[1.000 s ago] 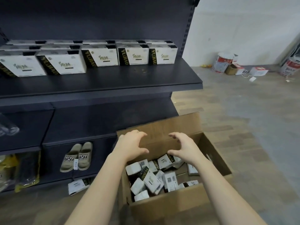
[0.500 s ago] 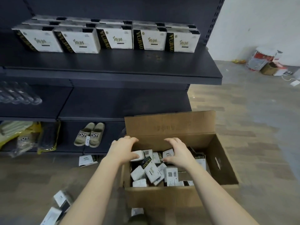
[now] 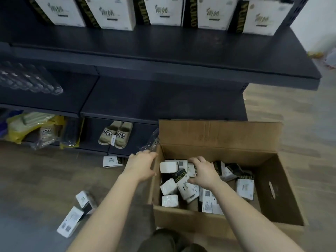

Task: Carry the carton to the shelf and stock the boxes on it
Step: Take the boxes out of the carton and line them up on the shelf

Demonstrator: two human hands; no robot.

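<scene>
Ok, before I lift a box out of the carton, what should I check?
1. Carton by the shelf: ok, on the floor before it.
2. Right hand on a small box: ok, fingers curled round it.
3. Left hand free: ok, open at the carton's left rim.
4. Shelf room: ok, bare strip before the stocked boxes.
5. Floor: not ok, loose boxes beside the carton.

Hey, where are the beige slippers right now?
The slippers sit left of centre in the head view, on the bottom shelf, between the yellow bags and the carton.
</scene>
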